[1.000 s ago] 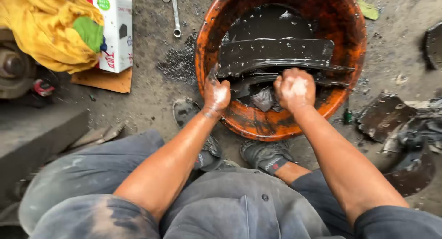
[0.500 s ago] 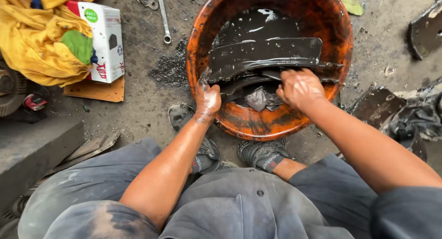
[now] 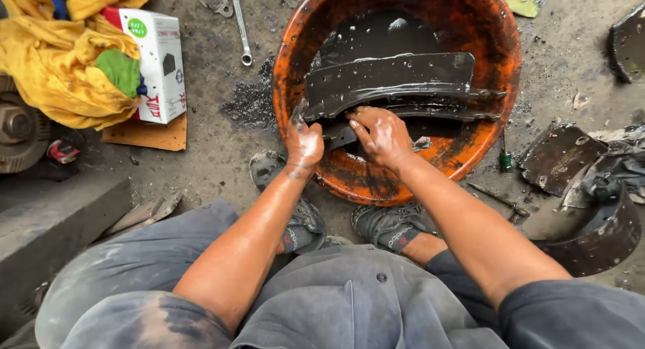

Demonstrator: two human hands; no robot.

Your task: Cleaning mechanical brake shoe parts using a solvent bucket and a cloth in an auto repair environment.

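An orange plastic basin [image 3: 500,47] with dark oily liquid sits on the ground in front of me. A long curved black brake shoe [image 3: 390,77] lies across it, wet and greasy. My left hand [image 3: 304,144] grips the left end of the shoe at the basin's near rim. My right hand [image 3: 381,137] rests just beside it, fingers spread and pressed on the shoe's lower web. A small grey rag [image 3: 422,143] peeks out to the right of my right hand.
A yellow cloth [image 3: 60,60] and a white box [image 3: 160,53] lie at the left, a spanner [image 3: 240,26] above the basin's left edge. More curved brake shoes [image 3: 594,238] and metal plates [image 3: 557,161] lie at the right. My shoes [image 3: 386,228] stand below the basin.
My right hand has moved left along the shoe, from the middle right toward my left hand, and its fingers have spread. The left hand has stayed on the shoe's left end.
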